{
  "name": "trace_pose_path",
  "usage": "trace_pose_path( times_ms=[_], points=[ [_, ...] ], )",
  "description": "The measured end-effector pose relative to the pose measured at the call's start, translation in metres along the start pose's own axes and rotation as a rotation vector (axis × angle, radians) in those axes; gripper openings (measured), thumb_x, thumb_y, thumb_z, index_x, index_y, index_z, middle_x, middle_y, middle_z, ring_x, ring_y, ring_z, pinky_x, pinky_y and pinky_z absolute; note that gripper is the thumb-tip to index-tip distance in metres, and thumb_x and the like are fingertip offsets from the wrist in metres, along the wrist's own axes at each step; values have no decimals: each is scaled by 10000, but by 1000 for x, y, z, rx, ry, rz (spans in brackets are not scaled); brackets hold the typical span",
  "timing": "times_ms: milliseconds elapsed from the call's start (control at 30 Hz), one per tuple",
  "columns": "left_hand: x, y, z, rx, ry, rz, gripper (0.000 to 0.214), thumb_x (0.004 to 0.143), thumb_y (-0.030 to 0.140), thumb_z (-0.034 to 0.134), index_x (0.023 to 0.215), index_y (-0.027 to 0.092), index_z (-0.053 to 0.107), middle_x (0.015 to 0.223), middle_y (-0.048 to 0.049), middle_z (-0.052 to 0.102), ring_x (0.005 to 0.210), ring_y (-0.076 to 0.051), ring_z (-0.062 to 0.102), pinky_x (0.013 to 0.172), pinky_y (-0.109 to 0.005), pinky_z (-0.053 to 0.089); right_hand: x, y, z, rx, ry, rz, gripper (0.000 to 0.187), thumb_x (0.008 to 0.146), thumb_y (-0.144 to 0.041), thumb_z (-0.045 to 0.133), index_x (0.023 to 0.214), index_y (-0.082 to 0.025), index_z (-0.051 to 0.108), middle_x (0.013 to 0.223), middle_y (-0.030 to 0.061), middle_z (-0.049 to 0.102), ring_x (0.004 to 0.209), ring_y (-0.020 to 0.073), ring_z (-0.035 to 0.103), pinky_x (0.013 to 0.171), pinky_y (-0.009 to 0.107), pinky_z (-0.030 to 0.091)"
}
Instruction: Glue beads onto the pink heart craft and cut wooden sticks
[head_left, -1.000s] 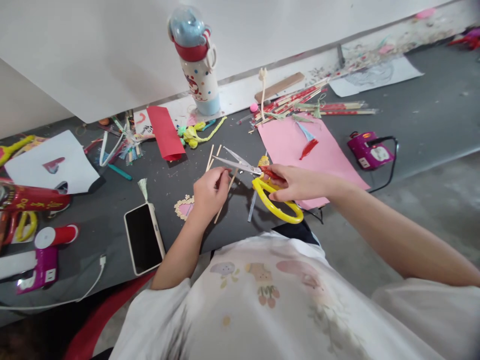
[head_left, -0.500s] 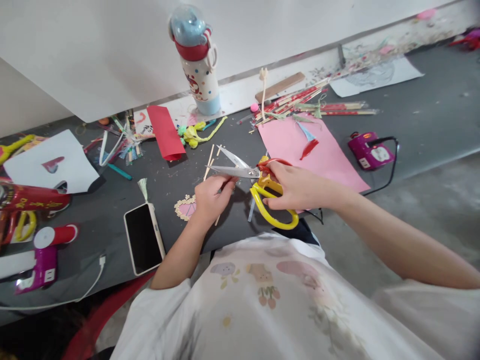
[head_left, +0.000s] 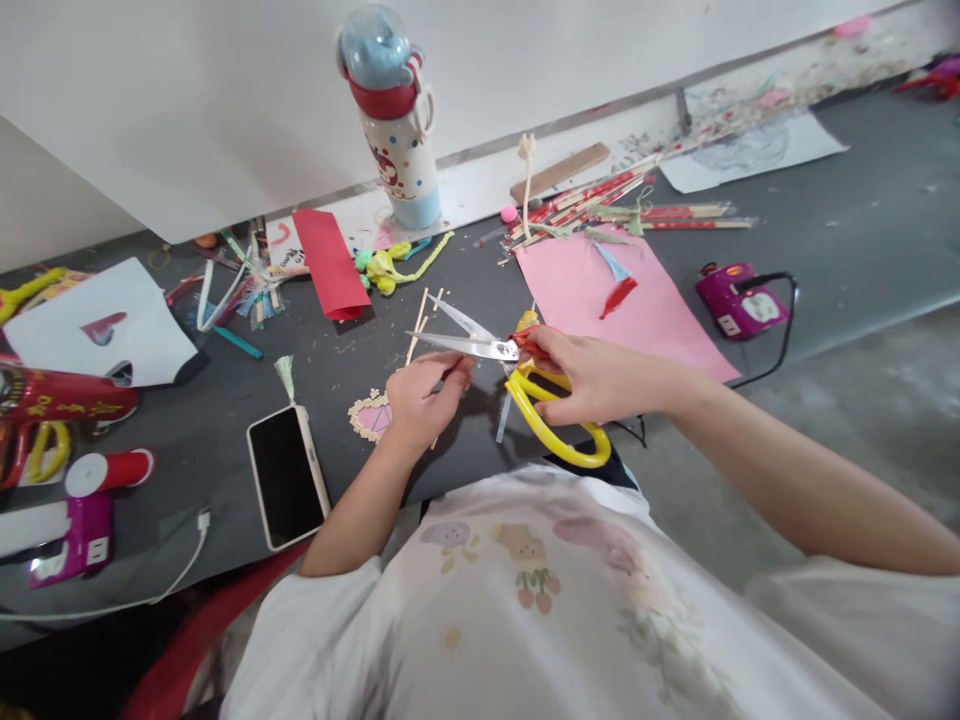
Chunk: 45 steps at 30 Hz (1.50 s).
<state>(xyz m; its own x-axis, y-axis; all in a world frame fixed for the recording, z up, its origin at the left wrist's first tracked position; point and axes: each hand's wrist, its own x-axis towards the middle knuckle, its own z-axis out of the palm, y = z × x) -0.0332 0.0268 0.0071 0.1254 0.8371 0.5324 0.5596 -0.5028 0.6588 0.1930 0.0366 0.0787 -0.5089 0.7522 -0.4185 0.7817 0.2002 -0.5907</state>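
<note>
My right hand (head_left: 592, 378) grips the yellow handles of a pair of scissors (head_left: 517, 375), whose steel blades are parted and point left. My left hand (head_left: 424, 400) is closed in a pinch on a thin wooden stick (head_left: 450, 378) just below the blades. Other loose sticks (head_left: 418, 322) lie on the dark tabletop behind the blades. A small pink heart cut-out (head_left: 371, 415) lies beside my left wrist.
A phone (head_left: 286, 475) lies to the left, a pink paper sheet (head_left: 607, 300) and purple glue gun (head_left: 739, 300) to the right. A bottle (head_left: 394, 120) stands at the back. Red folded paper (head_left: 330, 265), red sticks (head_left: 600, 205) and white paper (head_left: 97, 325) lie around.
The scissors have dropped a little nearer to me and their blades have opened wider. My left hand pulled back toward me with the stick.
</note>
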Motion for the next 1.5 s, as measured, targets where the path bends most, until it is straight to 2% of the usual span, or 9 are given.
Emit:
trace_pose_path(
  times_ms=[233, 400, 533, 667, 733, 833, 1067, 1200, 1500],
  points=[
    [0, -2, 0, 9, -19, -15, 237, 878, 275, 583, 702, 208, 727, 612, 22, 720, 609, -98, 678, 597, -185, 520, 1, 1, -6, -31, -46, -12, 382, 741, -399, 592, 1043, -213, 449, 986, 62, 634, 804, 209, 594, 660, 286, 423],
    [0, -2, 4, -93, -26, -63, 212, 876, 302, 615, 730, 198, 729, 605, 13, 712, 560, -86, 653, 571, -180, 507, 2, 6, -8, -36, -71, -5, 320, 751, -418, 589, 964, -212, 468, 928, 50, 641, 763, 196, 585, 643, 274, 407],
    [-1, -9, 11, -264, -97, -285, 255, 844, 413, 652, 774, 176, 717, 660, -11, 724, 528, -95, 637, 547, -210, 519, 4, 10, -4, -35, -62, 20, 338, 756, -427, 588, 999, -211, 492, 942, 58, 651, 781, 207, 594, 634, 273, 399],
    [2, -15, 16, -638, -172, -501, 510, 667, 592, 766, 911, 149, 702, 800, -76, 752, 661, -161, 706, 599, -266, 576, 6, 8, 0, -10, -69, -1, 426, 756, -412, 589, 1116, -204, 491, 930, 48, 643, 764, 195, 586, 629, 265, 401],
    [4, -15, 15, -776, -188, -509, 616, 644, 657, 748, 999, 157, 688, 903, -110, 759, 783, -205, 735, 685, -309, 604, 7, 5, 1, -20, -82, -23, 438, 753, -415, 595, 1119, -197, 495, 911, 45, 635, 735, 183, 570, 621, 262, 398],
    [6, -13, 13, -837, -202, -482, 597, 691, 679, 698, 1019, 181, 674, 972, -127, 757, 876, -231, 741, 756, -339, 610, 7, 0, 1, -44, -72, -45, 414, 746, -403, 600, 1086, -185, 510, 881, 44, 630, 700, 171, 550, 609, 261, 388],
    [4, -9, 15, -839, -110, -484, 539, 683, 620, 742, 1012, 202, 652, 906, -81, 760, 844, -213, 741, 774, -341, 611, 9, -4, 4, -67, 10, -51, 458, 752, -416, 593, 1138, -179, 529, 864, 37, 633, 715, 175, 565, 621, 262, 385],
    [4, -7, 15, -832, -101, -506, 570, 659, 666, 730, 972, 194, 660, 865, -83, 756, 823, -215, 738, 764, -349, 609, 10, -6, 4, -88, 3, -44, 380, 745, -405, 585, 1055, -188, 544, 798, 20, 615, 658, 163, 536, 579, 261, 357],
    [0, -5, 16, -980, -37, -543, 505, 657, 538, 800, 970, 158, 690, 895, -107, 762, 861, -238, 742, 812, -350, 594, 8, -9, 3, -79, 15, -40, 311, 710, -375, 604, 952, -195, 530, 754, 2, 601, 605, 142, 507, 557, 251, 345]
  ],
)
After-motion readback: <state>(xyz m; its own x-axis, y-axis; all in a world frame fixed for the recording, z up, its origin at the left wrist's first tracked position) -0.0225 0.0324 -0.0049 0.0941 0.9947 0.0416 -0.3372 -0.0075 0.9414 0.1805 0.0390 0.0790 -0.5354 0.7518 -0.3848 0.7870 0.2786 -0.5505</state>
